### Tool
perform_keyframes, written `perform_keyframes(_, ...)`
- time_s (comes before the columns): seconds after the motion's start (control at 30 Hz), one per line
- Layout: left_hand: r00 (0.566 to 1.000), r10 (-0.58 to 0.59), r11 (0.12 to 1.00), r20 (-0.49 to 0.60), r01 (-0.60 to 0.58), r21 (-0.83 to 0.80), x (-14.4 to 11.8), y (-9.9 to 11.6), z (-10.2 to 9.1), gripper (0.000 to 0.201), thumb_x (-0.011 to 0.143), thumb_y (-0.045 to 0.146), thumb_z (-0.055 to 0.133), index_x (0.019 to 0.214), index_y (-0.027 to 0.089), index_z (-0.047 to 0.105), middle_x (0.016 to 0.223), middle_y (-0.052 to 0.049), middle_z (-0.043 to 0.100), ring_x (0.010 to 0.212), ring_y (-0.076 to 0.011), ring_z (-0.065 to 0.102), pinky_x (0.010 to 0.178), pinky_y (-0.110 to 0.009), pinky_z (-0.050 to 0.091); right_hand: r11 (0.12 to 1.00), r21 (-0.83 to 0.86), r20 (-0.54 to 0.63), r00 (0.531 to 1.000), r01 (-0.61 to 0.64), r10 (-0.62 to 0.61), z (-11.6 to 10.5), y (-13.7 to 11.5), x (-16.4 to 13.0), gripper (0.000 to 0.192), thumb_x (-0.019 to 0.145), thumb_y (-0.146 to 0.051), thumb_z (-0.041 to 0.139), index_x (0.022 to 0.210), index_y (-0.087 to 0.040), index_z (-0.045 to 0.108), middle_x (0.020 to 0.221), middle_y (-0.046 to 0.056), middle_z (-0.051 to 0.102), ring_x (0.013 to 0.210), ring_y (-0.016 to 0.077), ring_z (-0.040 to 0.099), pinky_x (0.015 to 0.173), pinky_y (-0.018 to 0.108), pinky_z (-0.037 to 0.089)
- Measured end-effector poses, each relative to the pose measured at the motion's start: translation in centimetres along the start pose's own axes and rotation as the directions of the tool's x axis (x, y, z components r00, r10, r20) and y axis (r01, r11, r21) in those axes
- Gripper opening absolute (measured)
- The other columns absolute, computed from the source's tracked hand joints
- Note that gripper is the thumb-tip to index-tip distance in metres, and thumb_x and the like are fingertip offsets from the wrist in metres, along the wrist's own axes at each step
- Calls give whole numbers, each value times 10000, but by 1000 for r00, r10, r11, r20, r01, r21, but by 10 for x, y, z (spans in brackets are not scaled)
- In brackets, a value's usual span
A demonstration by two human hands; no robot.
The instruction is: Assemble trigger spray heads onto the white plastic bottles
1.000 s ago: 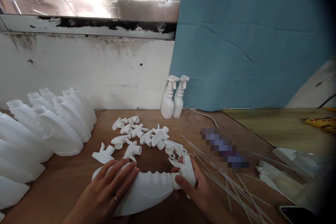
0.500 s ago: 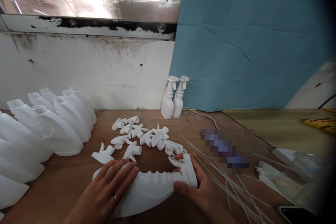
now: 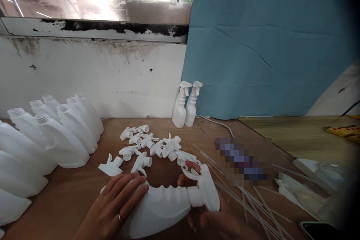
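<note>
Since the previous frame, the spray head (image 3: 208,189) has shifted toward the lower right, and the right hand (image 3: 218,219) has dropped its thumb off the collar (image 3: 193,196). The white bottle (image 3: 165,204) lies on its side in front of the person, neck toward the right hand, with the spray head seated on it. The left hand (image 3: 115,200) lies palm down, fingers together and curved over the bottle body, presumably to stop it rolling or turning. The right hand is loosely spread, fingers beyond and below the spray head; blur hides whether it grips. Loose trigger heads (image 3: 172,148) lie just beyond, likely for short reach. Open bottles (image 3: 63,146) stand upright to the left, mouths uncovered. Thin tubes (image 3: 254,208) lie at the right.
</note>
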State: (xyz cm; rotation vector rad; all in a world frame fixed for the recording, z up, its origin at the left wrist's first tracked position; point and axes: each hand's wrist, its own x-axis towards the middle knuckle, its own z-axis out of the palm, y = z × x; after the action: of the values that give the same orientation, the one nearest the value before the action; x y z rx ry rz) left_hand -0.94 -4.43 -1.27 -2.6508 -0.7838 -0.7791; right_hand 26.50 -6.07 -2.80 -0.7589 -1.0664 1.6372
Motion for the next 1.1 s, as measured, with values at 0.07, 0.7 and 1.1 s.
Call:
perform_keyframes(0.07,997,-77,993,-2,76,-93,1,3,-3,729,792,350,682,1399,104,362,1373,-150,493,1315,-281,391,1067,-421,381,999,-17,66,997,35,-34,-8,6,3,1101,407,-520,943,1350,-392,389,1264,88,487,621,196,618,458,306,494)
perform_keyframes(0.7,969,-231,874,93,248,-418,1,9,-7,559,966,367,451,1477,210,287,1461,-132,397,1351,-294,367,1091,-463,379,911,-286,-86,939,296,-332,-10,-8,8,684,502,-685,825,1080,-355,669,889,60,609,713,283,580,550,380,452)
perform_keyframes(1.1,671,-522,-146,526,537,-830,56,-19,-6,527,784,467,716,1195,154,611,1168,-109,656,1061,-271,621,865,-324,519,654,-694,-58,881,302,-469,-49,-39,1,336,947,-342,574,1281,-357,536,1101,47,672,986,243,647,828,363,542)
